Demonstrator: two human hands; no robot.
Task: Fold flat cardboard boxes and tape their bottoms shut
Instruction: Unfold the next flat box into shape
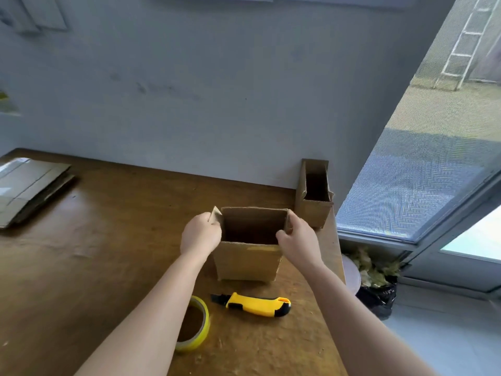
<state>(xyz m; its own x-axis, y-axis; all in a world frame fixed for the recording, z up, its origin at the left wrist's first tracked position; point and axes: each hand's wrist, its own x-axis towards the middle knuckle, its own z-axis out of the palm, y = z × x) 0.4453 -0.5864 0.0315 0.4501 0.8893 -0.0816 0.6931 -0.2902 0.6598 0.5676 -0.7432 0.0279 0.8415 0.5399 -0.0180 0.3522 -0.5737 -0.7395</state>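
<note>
The open-topped brown cardboard box (248,260) stood upright on the brown wooden table (108,267), the left hand (200,234) pinching its left flap, the right hand (298,241) curled over its right rim. Just in front lay a yellow tape roll (195,328) and a yellow-and-black utility knife (257,305)

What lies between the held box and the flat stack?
Head view: beyond the left hand gripping the box flap, only bare table up to the stack.
</note>
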